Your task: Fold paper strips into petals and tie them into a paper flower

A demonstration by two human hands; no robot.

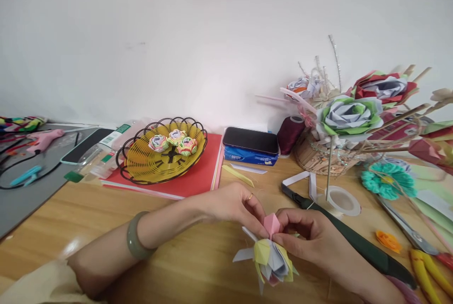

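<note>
Just above the wooden tabletop, near the front, is a folded paper flower (276,261) with white, yellow and pink petals and loose white strips sticking out to its left. My left hand (235,209) pinches the base of an upright pink petal (272,223) between thumb and fingers. From the other side, my right hand (306,233) pinches the same petal with thumb and forefinger. Both sets of fingers are closed and nearly meet at the petal's base. The flower's underside is hidden.
A yellow woven basket (159,164) with several small paper flowers stands on red paper (203,172). Behind my hands, a phone (250,139) lies on a blue tissue pack (249,154). At right are a flower arrangement (350,115), tape roll (342,200), scissors (406,228) and a dark-green long-handled tool (361,238).
</note>
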